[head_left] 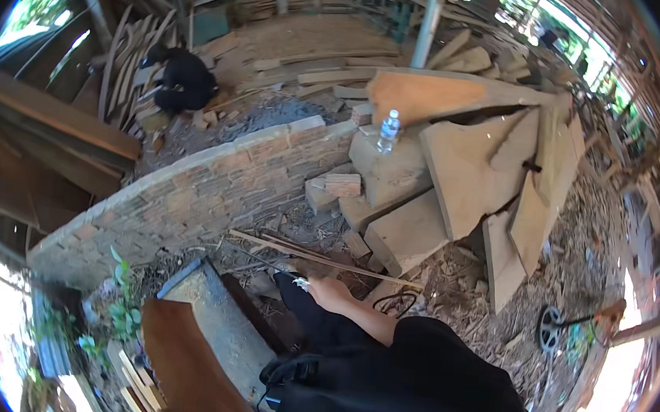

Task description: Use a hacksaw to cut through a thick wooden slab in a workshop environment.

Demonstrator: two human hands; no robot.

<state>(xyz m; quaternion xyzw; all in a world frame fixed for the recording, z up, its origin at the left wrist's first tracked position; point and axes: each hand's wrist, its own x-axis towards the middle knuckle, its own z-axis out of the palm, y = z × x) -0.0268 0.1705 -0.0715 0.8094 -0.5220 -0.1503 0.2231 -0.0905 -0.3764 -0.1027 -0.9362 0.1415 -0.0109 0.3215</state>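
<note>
My right hand (325, 291) reaches forward past my black-clad knee, its fingers closed and small in the picture. A small whitish, shiny thing shows at the fingers, too small to name. A thin dark rod (255, 258) runs to the left just ahead of the hand; whether the fingers hold it I cannot tell. Beyond the hand lie long thin wooden strips (325, 259) on the ground. My left hand does not show. Near my lap, to the left, are a curved orange-brown wooden piece (181, 350) and a grey, dusty trough-like block (226, 335).
A low brick wall (214, 167) curves across the left. Large wooden slabs (473, 160) lean in a pile ahead right, with a plastic water bottle (389, 131) on a block. A person in black (183, 81) crouches beyond the wall. A black wheel (548, 329) is at right.
</note>
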